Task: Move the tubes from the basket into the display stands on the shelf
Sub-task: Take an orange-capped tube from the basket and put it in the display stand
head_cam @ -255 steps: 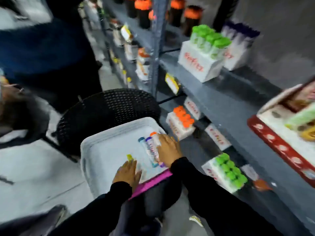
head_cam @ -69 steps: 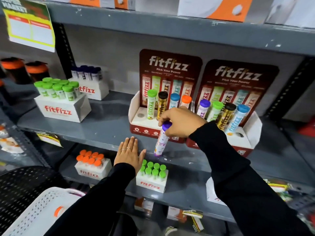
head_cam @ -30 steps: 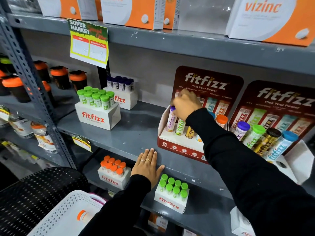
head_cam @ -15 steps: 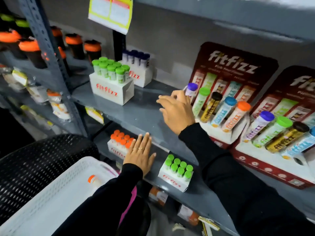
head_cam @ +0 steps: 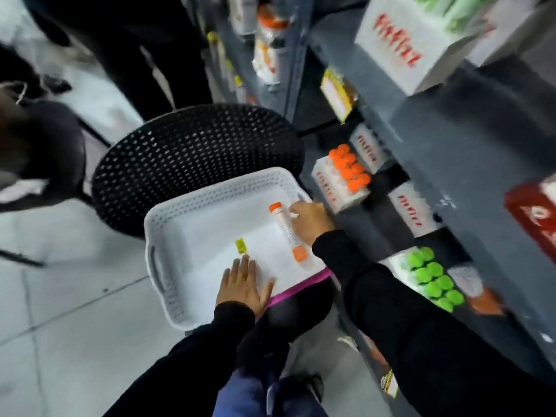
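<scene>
A white perforated basket (head_cam: 168, 236) sits low in front of me. One orange-capped tube (head_cam: 284, 231) lies on its floor near the right wall. My right hand (head_cam: 311, 222) is down in the basket against that tube, thumb touching it near the cap; the tube still lies flat. A small yellow piece (head_cam: 240, 245) lies mid-basket. My left hand (head_cam: 245, 282) rests flat, fingers spread, on the basket's near edge. Only a red corner of one display stand (head_cam: 529, 212) shows at the right edge, on the grey shelf (head_cam: 469, 139).
A black perforated chair (head_cam: 192, 145) stands behind the basket. Boxes of orange-capped tubes (head_cam: 346, 173) and green-capped tubes (head_cam: 430, 278) sit on the lower shelf to the right. Another person in dark clothes (head_cam: 126, 43) stands at the top left.
My right hand left the purple-capped tube in the display stand and came down into the basket onto the orange-capped tube. My left hand moved from the shelf edge to the basket. My view swung downward.
</scene>
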A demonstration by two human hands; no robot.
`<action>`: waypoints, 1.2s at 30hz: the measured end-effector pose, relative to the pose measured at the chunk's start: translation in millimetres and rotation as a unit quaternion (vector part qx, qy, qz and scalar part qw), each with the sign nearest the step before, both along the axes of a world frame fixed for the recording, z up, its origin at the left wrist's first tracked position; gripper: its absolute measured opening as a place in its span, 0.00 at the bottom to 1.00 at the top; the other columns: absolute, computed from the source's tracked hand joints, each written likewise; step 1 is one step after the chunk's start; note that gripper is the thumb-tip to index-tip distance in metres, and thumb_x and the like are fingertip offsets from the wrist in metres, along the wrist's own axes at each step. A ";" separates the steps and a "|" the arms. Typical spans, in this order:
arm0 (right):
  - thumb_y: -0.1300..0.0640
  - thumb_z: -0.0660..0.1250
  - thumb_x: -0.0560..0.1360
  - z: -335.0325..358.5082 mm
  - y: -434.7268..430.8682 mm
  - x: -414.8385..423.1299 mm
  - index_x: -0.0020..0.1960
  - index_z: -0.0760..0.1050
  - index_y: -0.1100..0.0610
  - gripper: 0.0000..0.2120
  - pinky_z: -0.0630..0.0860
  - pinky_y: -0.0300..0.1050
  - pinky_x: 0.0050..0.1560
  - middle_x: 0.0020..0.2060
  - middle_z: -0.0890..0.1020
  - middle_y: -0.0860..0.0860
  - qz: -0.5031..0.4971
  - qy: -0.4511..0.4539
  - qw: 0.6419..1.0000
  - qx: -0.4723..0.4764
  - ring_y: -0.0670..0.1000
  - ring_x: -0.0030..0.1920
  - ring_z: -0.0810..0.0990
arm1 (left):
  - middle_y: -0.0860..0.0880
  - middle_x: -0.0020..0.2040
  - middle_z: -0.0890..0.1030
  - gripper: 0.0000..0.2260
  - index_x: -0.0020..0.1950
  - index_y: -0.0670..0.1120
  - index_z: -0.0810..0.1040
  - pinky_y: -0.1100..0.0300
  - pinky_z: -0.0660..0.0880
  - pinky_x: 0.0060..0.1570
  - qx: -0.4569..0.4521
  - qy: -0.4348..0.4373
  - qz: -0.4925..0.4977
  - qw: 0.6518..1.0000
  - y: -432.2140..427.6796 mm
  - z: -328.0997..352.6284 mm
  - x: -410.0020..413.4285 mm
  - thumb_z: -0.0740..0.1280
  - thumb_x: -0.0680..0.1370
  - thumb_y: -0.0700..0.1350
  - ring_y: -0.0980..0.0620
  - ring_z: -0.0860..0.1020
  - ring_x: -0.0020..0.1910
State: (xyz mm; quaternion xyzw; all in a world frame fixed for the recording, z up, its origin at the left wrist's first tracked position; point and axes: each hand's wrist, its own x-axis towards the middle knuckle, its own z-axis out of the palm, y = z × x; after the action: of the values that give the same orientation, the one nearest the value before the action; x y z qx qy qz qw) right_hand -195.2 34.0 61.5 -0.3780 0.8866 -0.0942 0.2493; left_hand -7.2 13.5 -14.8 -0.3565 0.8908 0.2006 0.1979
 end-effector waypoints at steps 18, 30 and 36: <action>0.58 0.66 0.71 -4.1 -8.5 2.4 0.42 0.73 0.55 0.02 0.79 0.48 0.47 0.39 0.80 0.58 -0.064 -0.099 0.993 0.025 0.62 0.47 0.82 | 0.45 0.76 0.55 0.35 0.71 0.44 0.60 0.52 0.51 0.71 0.035 0.021 0.015 0.999 0.9 -7.4 -4.4 0.41 0.73 0.64 0.47 0.51 0.74; 0.59 0.72 0.67 146.5 105.5 -40.0 0.37 0.77 0.59 0.05 0.76 0.39 0.31 0.34 0.81 0.59 -0.158 -0.018 0.986 -0.056 0.59 0.34 0.81 | 0.43 0.69 0.69 0.42 0.66 0.41 0.71 0.46 0.63 0.67 -0.049 0.086 -0.134 0.986 16.5 12.7 -46.8 0.30 0.74 0.63 0.43 0.67 0.68; 0.56 0.70 0.73 214.2 175.5 -47.2 0.40 0.79 0.58 0.06 0.67 0.26 0.17 0.22 0.77 0.52 -0.197 0.015 0.978 -0.061 0.46 0.18 0.74 | 0.36 0.64 0.73 0.34 0.63 0.35 0.72 0.49 0.56 0.64 -0.050 0.273 -0.217 0.936 55.8 69.8 -140.7 0.38 0.79 0.58 0.38 0.71 0.64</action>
State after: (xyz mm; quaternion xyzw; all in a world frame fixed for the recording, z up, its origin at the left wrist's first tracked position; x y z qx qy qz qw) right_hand -242.4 209.5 275.7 -0.2116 0.9399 -0.1899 0.1890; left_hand -147.9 69.3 55.0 -0.0954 0.9751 0.1976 -0.0327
